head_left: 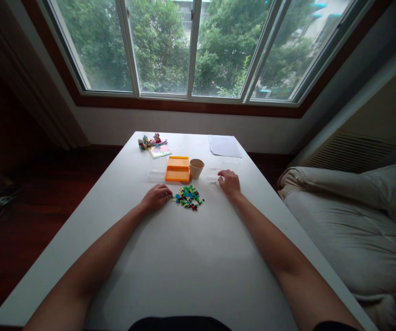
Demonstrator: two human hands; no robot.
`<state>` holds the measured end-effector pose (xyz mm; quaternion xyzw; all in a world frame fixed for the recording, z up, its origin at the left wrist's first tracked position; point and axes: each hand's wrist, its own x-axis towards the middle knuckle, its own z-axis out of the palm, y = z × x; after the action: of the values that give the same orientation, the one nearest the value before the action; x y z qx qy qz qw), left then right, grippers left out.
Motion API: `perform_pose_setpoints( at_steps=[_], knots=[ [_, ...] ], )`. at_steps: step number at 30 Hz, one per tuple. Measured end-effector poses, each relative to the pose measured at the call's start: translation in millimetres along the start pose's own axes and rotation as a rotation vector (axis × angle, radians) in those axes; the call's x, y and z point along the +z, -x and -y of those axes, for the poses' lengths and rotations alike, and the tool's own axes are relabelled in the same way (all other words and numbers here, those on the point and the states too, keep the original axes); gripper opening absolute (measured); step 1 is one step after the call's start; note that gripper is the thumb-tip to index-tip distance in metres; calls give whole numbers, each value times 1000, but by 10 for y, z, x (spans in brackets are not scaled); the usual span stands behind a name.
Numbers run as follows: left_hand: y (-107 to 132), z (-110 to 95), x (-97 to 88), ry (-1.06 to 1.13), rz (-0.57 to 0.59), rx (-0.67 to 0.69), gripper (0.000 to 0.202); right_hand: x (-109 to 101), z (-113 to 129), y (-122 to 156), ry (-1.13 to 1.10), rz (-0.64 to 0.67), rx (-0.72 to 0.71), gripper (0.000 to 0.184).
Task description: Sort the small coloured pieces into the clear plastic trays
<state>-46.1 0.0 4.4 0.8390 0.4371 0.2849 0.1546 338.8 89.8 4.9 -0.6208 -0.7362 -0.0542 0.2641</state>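
A heap of small toy bricks (188, 197) in green, blue, yellow, red and black lies on the white table. My left hand (157, 197) rests at its left edge, fingers curled together; whatever sits between the fingertips is too small to make out. To the right of the heap, my right hand (230, 182) is held with bent fingers apart, beside a clear plastic tray (231, 165), and I see nothing in it. Beyond the bricks stand an orange plastic case (177, 169) and, touching or close to its right side, a brown paper cup (197, 169).
At the table's far left are small colourful figures (152, 141) and a printed card (159, 151). White paper sheets (224, 146) lie at the far right. Another clear plastic piece (157, 174) is left of the case. A pale sofa (342, 216) flanks the table (191, 271).
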Motion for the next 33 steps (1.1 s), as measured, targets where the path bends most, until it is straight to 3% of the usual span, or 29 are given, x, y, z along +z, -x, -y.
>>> perform_pose_setpoints(
  at_steps=[11, 33],
  knots=[
    [-6, -9, 0, 12, -3, -4, 18, -45, 146, 108, 28, 34, -79, 17],
    [-9, -26, 6, 7, 2, -5, 18, 151, 288, 28, 51, 43, -76, 17]
  ],
)
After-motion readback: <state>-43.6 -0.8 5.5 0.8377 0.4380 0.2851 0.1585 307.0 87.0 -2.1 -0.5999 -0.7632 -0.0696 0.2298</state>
